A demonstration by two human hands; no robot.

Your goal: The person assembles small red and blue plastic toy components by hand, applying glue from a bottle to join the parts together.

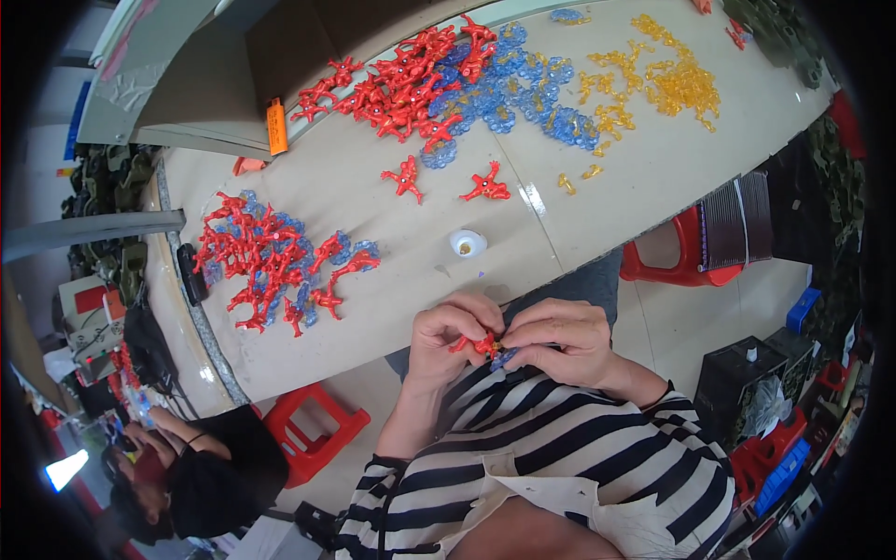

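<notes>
Close to my body, my left hand pinches a small red plastic figure. Meeting it from the other side, my right hand has its fingertips closed on a translucent blue piece that touches the figure. A bit of yellow shows between the two, though my fingers partly cover the joint. Just beyond my hands, on the table, stands a small white cup with something yellowish inside. Two loose red figures, one at left and another at right, lie farther off.
Across the far side spread piles of red figures, blue pieces and yellow pieces. Red figures with blue parts are heaped at left. Red stools stand below the table, and a person in black sits at lower left.
</notes>
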